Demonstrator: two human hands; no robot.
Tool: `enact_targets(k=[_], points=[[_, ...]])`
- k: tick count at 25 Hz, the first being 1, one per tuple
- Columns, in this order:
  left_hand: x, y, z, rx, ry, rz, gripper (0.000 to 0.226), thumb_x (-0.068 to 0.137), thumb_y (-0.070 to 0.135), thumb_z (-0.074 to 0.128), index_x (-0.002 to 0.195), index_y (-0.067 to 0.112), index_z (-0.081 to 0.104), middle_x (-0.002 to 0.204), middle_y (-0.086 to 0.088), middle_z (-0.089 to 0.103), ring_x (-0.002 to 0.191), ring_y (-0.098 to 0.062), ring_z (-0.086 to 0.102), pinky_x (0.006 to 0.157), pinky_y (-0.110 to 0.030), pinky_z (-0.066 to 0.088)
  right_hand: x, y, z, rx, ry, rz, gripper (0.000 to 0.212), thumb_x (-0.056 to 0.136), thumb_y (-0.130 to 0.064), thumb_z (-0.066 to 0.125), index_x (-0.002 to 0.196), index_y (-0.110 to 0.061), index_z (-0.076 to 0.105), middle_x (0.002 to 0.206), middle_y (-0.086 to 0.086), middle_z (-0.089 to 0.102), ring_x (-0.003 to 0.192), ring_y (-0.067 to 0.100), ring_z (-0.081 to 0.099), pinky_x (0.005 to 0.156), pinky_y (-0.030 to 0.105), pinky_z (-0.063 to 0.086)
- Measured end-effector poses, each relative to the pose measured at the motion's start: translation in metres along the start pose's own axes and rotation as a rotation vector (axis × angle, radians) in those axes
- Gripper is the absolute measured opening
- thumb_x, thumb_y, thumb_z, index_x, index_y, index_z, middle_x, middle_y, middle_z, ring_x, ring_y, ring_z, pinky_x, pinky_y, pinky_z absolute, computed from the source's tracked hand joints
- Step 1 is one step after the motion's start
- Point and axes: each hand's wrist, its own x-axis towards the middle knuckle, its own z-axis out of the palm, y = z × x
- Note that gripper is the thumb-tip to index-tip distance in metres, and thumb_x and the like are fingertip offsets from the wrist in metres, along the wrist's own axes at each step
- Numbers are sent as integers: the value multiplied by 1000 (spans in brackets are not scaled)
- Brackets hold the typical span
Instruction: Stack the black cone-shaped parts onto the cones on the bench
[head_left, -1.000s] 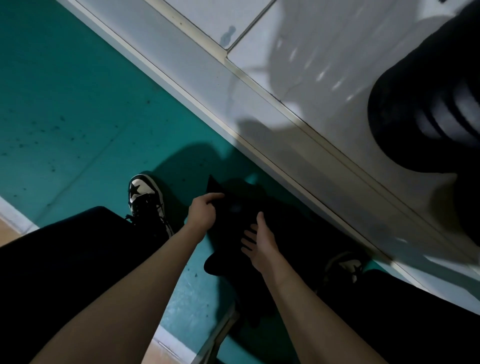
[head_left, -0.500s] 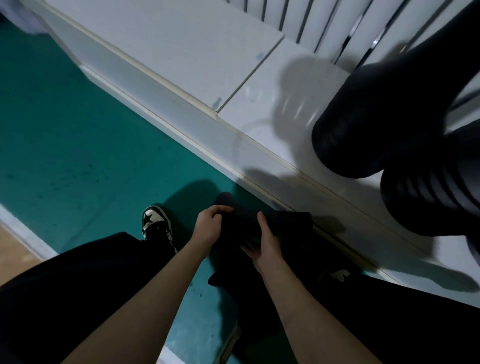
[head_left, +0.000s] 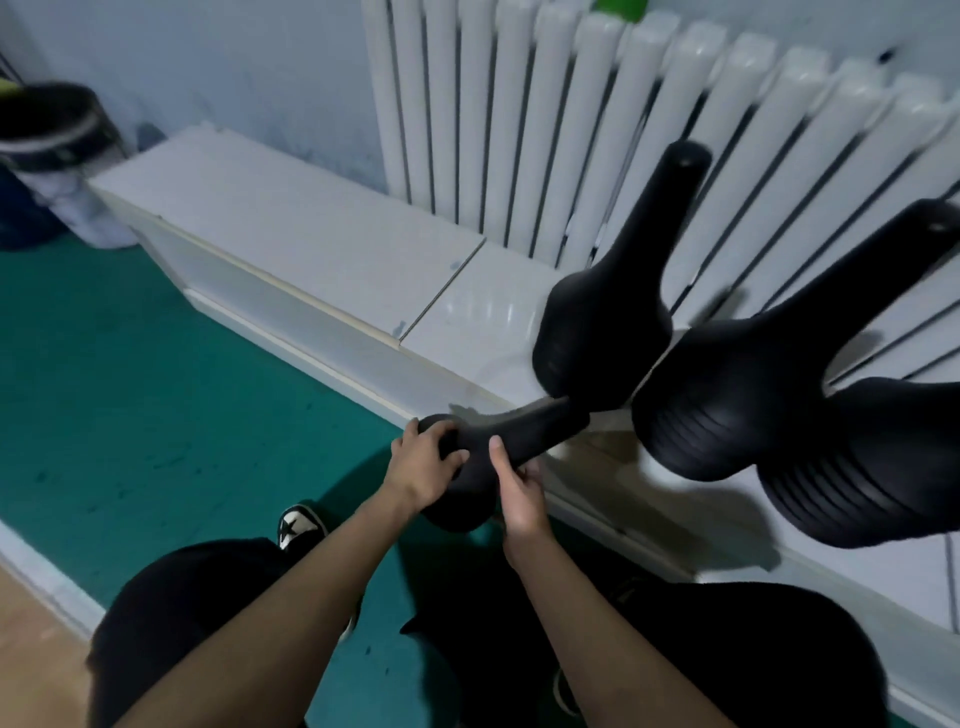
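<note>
I hold a black cone-shaped part (head_left: 524, 428) in both hands, lying nearly level in front of the bench edge, its narrow end pointing right toward the cones. My left hand (head_left: 423, 467) grips its wide end from the left. My right hand (head_left: 519, 491) grips its middle from below, thumb on top. On the white bench (head_left: 311, 228) stand three black cone stacks: one cone (head_left: 613, 306) nearest the part, a ribbed stack (head_left: 753, 379) to its right, and a third stack (head_left: 872, 457) at the far right.
A white radiator (head_left: 597, 119) rises behind the bench. The floor (head_left: 130, 374) is green. A dark bin (head_left: 47, 135) stands at the far left. My black-trousered legs and a black-and-white shoe (head_left: 298, 525) are below my arms.
My hands have lifted the black part from near the floor up to bench height. The view has tilted upward, bringing the radiator and full cones into sight.
</note>
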Motion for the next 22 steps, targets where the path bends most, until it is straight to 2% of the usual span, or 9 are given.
enact_targets(k=[3,6,10,13,14,17,19,22], points=[[-13,26,-16,-63,-8,90,51,92,39,60,141,36,47,137,-9,49,129,-35,45,114,-45,32,-14,-28,-9,-124,-80,-158,38,96,-34,71,131,-38,55,127,-6,70,106,5,69,96,29,55],[-28,56,-31,-110,23,287,54,92,31,60,144,30,45,142,0,52,132,-22,46,113,-44,34,-32,-63,-16,-301,-53,-310,42,85,-51,75,121,-47,55,123,-12,70,111,9,68,103,39,53],[-50,106,-55,-345,9,393,51,95,9,55,142,28,48,133,8,61,125,-11,54,110,-29,39,-57,-124,-22,-435,-82,-527,34,96,-29,72,124,-35,55,115,-11,68,108,8,65,94,25,46],[-65,139,-76,-432,13,421,47,100,16,50,144,31,45,131,7,62,122,-9,56,108,-30,40,-77,-166,-25,-441,-137,-576,20,105,-38,56,124,-34,58,112,-17,68,102,-11,63,93,11,44],[-69,148,-82,-460,8,431,45,101,20,49,143,33,46,129,9,63,119,-8,58,107,-30,41,-82,-177,-25,-425,-136,-563,21,107,-41,49,123,-33,60,111,-15,68,101,-11,63,96,12,44],[-85,177,-96,-514,-24,471,37,100,35,48,136,41,51,122,14,67,114,-4,61,107,-34,44,-98,-209,-26,-419,-88,-580,45,101,-59,40,123,-27,63,112,-4,70,109,12,64,107,34,44],[-92,197,-107,-554,-54,487,38,96,47,48,134,44,53,121,16,67,115,-3,61,107,-36,44,-107,-225,-27,-389,-56,-632,57,90,-67,41,117,-22,65,105,1,72,105,18,66,107,42,46],[-103,224,-123,-601,-62,530,38,97,48,48,134,44,53,122,17,67,115,-2,61,107,-35,45,-123,-246,-31,-297,-92,-701,43,99,-58,43,112,-25,68,105,2,73,106,18,68,108,47,48]])
